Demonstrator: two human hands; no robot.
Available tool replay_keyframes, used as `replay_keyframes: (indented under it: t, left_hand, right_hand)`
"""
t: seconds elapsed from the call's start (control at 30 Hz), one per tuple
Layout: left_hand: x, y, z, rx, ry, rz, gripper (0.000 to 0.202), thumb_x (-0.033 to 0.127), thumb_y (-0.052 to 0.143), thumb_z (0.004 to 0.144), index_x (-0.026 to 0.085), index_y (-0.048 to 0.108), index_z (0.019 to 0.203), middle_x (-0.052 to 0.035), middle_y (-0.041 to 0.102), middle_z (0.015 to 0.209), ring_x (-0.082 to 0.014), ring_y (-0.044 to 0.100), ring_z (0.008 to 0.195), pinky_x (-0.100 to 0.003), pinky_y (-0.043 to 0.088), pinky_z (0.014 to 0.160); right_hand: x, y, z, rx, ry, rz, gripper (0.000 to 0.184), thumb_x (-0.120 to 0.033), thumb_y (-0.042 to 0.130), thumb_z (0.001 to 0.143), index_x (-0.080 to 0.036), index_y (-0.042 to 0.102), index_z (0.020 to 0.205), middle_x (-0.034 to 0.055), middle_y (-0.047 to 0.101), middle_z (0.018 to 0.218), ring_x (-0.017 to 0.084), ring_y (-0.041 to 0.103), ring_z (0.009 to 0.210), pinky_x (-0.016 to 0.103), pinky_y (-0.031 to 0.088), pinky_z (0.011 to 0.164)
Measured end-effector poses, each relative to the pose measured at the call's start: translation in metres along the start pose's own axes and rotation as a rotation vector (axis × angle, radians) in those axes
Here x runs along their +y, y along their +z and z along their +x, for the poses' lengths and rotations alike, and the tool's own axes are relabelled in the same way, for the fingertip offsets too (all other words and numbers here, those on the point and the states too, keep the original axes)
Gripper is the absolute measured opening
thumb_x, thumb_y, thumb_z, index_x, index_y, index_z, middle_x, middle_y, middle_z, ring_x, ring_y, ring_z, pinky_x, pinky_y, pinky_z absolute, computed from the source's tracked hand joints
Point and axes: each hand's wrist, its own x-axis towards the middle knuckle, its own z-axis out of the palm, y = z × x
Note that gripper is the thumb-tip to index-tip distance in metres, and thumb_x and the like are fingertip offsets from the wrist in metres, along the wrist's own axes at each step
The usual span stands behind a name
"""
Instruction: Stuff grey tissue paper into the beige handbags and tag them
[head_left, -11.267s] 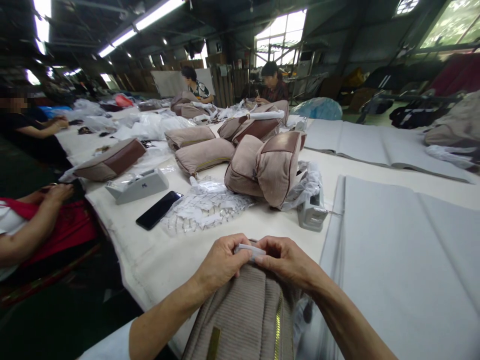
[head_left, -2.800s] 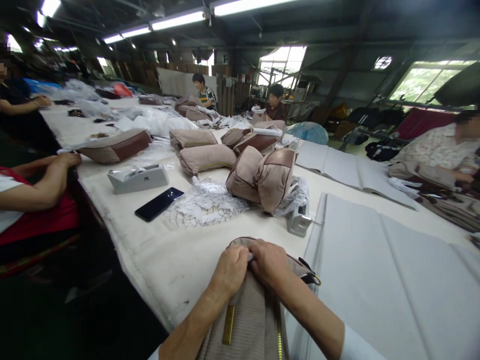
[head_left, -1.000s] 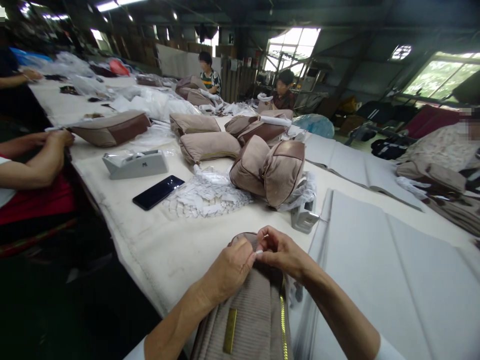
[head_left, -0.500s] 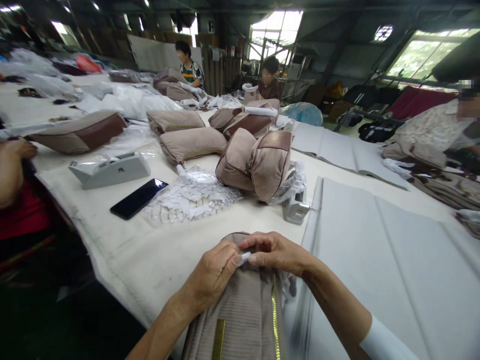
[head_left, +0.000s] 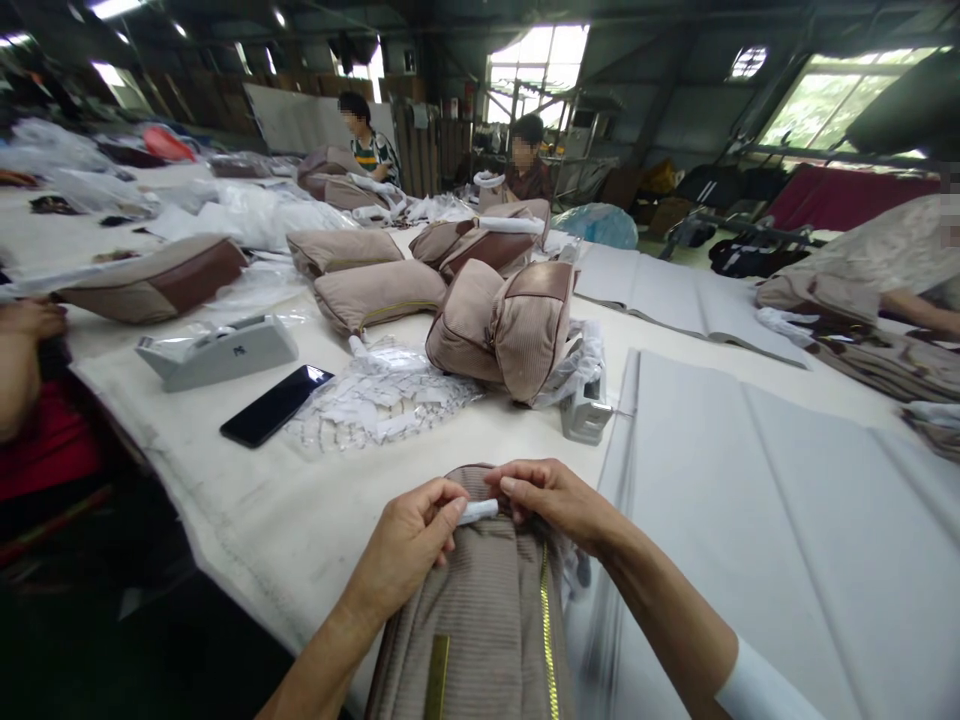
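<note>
A taupe ribbed bag (head_left: 487,590) lies directly before me, with a gold zipper down its right side and a gold strip at its lower left. Near the bag's top is a short piece in white wrapping (head_left: 478,511). My left hand (head_left: 412,535) pinches the left end of this piece between thumb and index finger. Just past its other end, my right hand (head_left: 551,495) has thumb and fingers curled close together over the bag's top; whatever they grip is hidden.
A black phone (head_left: 276,405), a grey tape dispenser (head_left: 225,352) and a clear bag of small white slips (head_left: 375,405) lie ahead. Beyond are several stuffed taupe bags (head_left: 382,295). Grey sheets (head_left: 750,500) spread to my right, beside another dispenser (head_left: 589,415). Other people work around the table.
My hands have moved slightly apart. More of the white-wrapped piece shows between them, and my right thumb has come off its end.
</note>
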Motion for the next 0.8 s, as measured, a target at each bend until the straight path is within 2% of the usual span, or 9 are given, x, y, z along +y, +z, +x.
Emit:
replay_keyframes:
  t: [0.1,0.2,0.33,0.43,0.5,0.57,0.7,0.8]
  left_hand:
    - [0.001,0.000,0.000,0.005,-0.010,-0.025,0.032,0.044,0.048,0.082,0.015,0.060,0.089,0.0042,0.050,0.055,-0.0093,0.046,0.047,-0.018,0.039,0.045]
    - [0.005,0.002,0.001,-0.022,0.005,0.020,0.031,0.043,0.051,0.081,0.015,0.062,0.089,0.0043,0.048,0.055,-0.0086,0.044,0.045,-0.017,0.035,0.041]
    - [0.010,0.005,0.003,-0.071,0.016,0.085,0.028,0.041,0.053,0.081,0.015,0.064,0.079,0.0049,0.045,0.051,-0.0070,0.039,0.042,-0.016,0.030,0.038]
    - [0.008,0.005,0.004,-0.055,-0.007,0.055,0.028,0.041,0.053,0.081,0.015,0.061,0.077,0.0062,0.042,0.049,-0.0066,0.036,0.040,-0.016,0.029,0.037]
    - [0.005,0.005,0.005,-0.048,-0.039,0.014,0.029,0.043,0.053,0.079,0.015,0.059,0.076,0.0068,0.041,0.049,-0.0065,0.036,0.039,-0.016,0.029,0.036]
    - [0.002,0.005,0.007,-0.039,-0.074,-0.011,0.029,0.044,0.053,0.078,0.015,0.056,0.075,0.0074,0.040,0.048,-0.0064,0.035,0.039,-0.015,0.029,0.035]
    - [0.000,0.005,0.010,-0.010,-0.106,-0.002,0.029,0.044,0.052,0.077,0.016,0.054,0.075,0.0080,0.039,0.045,-0.0062,0.035,0.037,-0.015,0.030,0.035]
    - [0.000,0.006,0.011,-0.016,-0.115,0.017,0.029,0.045,0.050,0.077,0.016,0.054,0.074,0.0079,0.040,0.044,-0.0064,0.036,0.036,-0.015,0.031,0.035]
  right_hand:
    - [0.000,0.003,0.000,0.025,-0.041,-0.112,0.034,-0.044,0.055,0.083,-0.012,0.067,0.089,-0.0005,0.055,0.070,0.008,0.045,0.058,0.021,0.035,0.055]
    - [-0.003,0.006,0.000,0.030,-0.114,-0.274,0.026,-0.037,0.056,0.082,-0.014,0.069,0.084,0.0029,0.058,0.084,0.011,0.051,0.069,0.022,0.039,0.061]
    - [-0.006,0.006,0.001,-0.003,-0.155,-0.402,0.016,-0.026,0.058,0.080,-0.015,0.069,0.080,0.0030,0.060,0.086,0.014,0.054,0.079,0.024,0.042,0.070]
    - [-0.003,0.004,0.000,-0.005,-0.137,-0.371,0.015,-0.020,0.055,0.080,-0.016,0.068,0.083,0.0016,0.060,0.086,0.013,0.054,0.077,0.023,0.041,0.068]
    - [-0.001,0.003,-0.001,0.044,-0.088,-0.296,0.018,-0.018,0.052,0.080,-0.017,0.067,0.089,0.0010,0.059,0.087,0.011,0.053,0.068,0.022,0.041,0.063]
    - [0.002,0.003,-0.002,0.115,-0.061,-0.250,0.018,-0.017,0.050,0.079,-0.016,0.067,0.086,0.0012,0.059,0.088,0.009,0.052,0.064,0.022,0.041,0.061]
    - [0.003,0.006,-0.004,0.197,-0.131,-0.309,0.019,-0.007,0.051,0.075,-0.016,0.068,0.072,0.0033,0.062,0.091,0.014,0.057,0.085,0.024,0.042,0.077]
    - [0.005,0.009,-0.007,0.213,-0.155,-0.321,0.021,-0.004,0.053,0.073,-0.016,0.071,0.075,0.0046,0.062,0.092,0.015,0.057,0.089,0.025,0.041,0.080]
